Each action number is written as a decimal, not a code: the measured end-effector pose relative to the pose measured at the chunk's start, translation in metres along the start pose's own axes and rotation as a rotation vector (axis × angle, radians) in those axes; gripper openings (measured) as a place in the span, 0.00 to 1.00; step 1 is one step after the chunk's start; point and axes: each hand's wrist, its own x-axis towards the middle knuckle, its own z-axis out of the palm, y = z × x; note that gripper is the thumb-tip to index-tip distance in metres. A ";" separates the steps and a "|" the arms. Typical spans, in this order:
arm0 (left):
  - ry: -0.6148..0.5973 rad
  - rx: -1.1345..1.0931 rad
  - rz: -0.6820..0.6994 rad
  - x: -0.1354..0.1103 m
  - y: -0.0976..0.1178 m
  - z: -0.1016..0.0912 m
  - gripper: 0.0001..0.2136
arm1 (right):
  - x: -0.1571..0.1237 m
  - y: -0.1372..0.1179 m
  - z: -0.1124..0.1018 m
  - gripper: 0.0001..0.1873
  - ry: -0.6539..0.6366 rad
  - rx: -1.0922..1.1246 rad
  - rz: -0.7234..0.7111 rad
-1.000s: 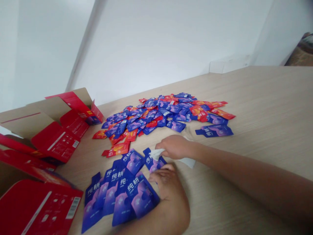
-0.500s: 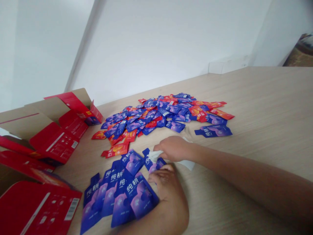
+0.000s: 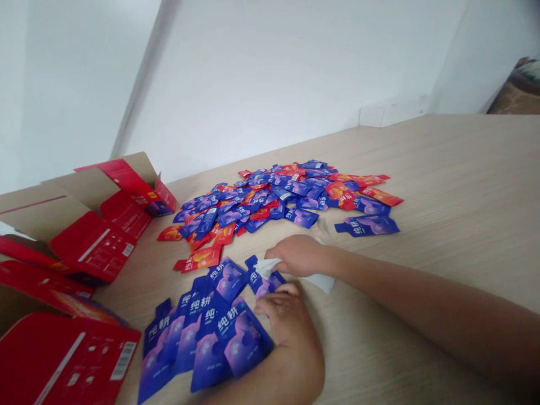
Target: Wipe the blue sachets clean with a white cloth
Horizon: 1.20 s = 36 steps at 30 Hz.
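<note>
My right hand [image 3: 300,254] is closed on a white tissue [image 3: 321,282] and presses it onto a blue pouch [image 3: 260,281] lying on the wooden table [image 3: 442,185]. My left hand [image 3: 287,320] rests right below, fingers curled with the tips on that same blue pouch. To the left of my left hand lies a fanned row of several blue pouches [image 3: 202,332] with white characters. Behind both hands spreads a loose heap of blue and red pouches [image 3: 278,197].
Opened red cardboard boxes [image 3: 88,236] with brown insides lie at the left edge of the table, one red flap [image 3: 67,360] at the bottom left. A single blue pouch [image 3: 367,225] sits apart at the right of the heap. A white wall rises behind.
Almost nothing differs; the view has drifted slightly and both hands stay on the same blue pouch with the tissue.
</note>
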 end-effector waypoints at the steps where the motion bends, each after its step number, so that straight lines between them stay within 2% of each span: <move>1: -0.006 -0.001 0.001 0.000 0.000 0.000 0.17 | -0.001 -0.004 -0.001 0.16 0.010 0.004 -0.027; 4: -0.067 -0.017 0.005 0.002 0.002 -0.001 0.18 | -0.003 -0.016 0.000 0.15 -0.014 0.048 -0.134; 7: -0.107 -0.017 -0.011 0.003 0.004 -0.001 0.18 | -0.001 -0.018 0.007 0.15 -0.060 0.050 -0.134; 13: 0.038 0.044 0.018 0.001 0.002 0.000 0.17 | 0.000 0.000 0.004 0.16 0.014 -0.037 -0.017; 16: -0.011 0.029 0.001 0.002 0.003 0.000 0.18 | -0.002 -0.006 0.001 0.15 0.040 0.003 -0.106; 19: -0.061 -0.008 -0.009 0.003 0.005 0.000 0.19 | -0.002 -0.015 0.005 0.15 -0.014 0.070 -0.197; 22: 0.006 0.026 -0.003 0.002 0.005 0.003 0.19 | 0.000 -0.013 0.008 0.16 -0.060 0.063 -0.129; 26: 0.105 0.096 0.010 -0.001 0.003 0.007 0.17 | 0.000 -0.005 0.003 0.18 -0.006 -0.018 -0.035; 29: 0.068 0.093 0.004 0.000 0.003 0.005 0.17 | -0.003 -0.008 -0.001 0.17 0.044 -0.017 -0.093; 32: -0.010 0.071 -0.008 0.001 0.004 0.001 0.18 | -0.003 -0.015 0.002 0.16 -0.008 0.030 -0.147; 36: -0.007 0.072 0.007 0.001 0.003 -0.001 0.18 | 0.002 -0.008 0.008 0.16 -0.065 0.025 -0.103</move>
